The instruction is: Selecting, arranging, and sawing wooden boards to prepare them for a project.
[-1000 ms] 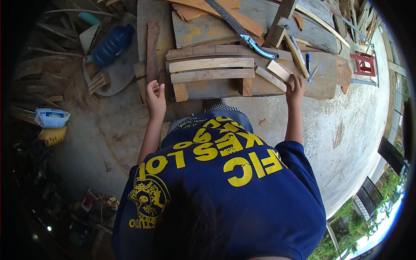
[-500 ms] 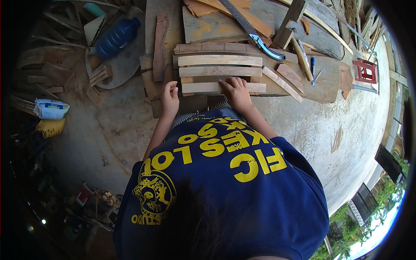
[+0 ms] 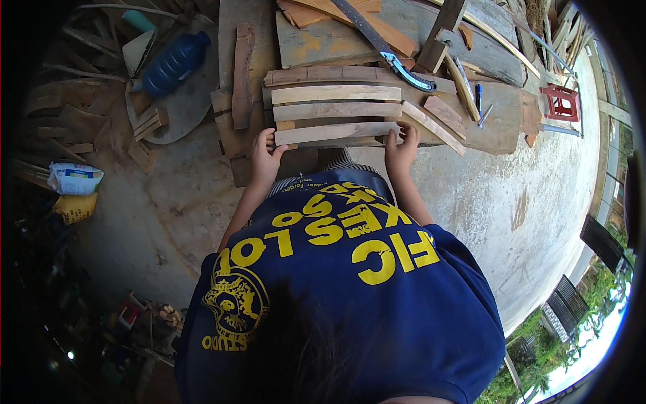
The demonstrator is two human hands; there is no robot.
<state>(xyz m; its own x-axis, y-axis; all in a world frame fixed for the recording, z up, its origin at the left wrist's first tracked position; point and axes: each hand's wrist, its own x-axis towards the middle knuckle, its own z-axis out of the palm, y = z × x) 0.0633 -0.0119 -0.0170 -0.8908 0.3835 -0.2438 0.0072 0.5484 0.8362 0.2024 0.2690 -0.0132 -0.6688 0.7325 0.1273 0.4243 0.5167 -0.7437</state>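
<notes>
Nearest to me on the workbench lies a pale, slightly curved wooden slat. My left hand grips its left end, thumb on the near edge and fingers around the tip. At the right end, my right hand holds the slat between thumb and curled fingers. Two similar slats, a middle one and a farther one, lie roughly parallel beyond it. All three span short wooden crosspieces, of which the left one shows. A darker curved board lies behind them.
A handsaw with a blue and black handle lies at the back. To the right are a loose slat, a blue marker, a pen and a red stool. A blue plastic jug stands at the left among wood scraps.
My right hand has moved from the top of the near slat to its right end. My left hand has closed on the left end, and the slat has shifted left and tilted slightly.
</notes>
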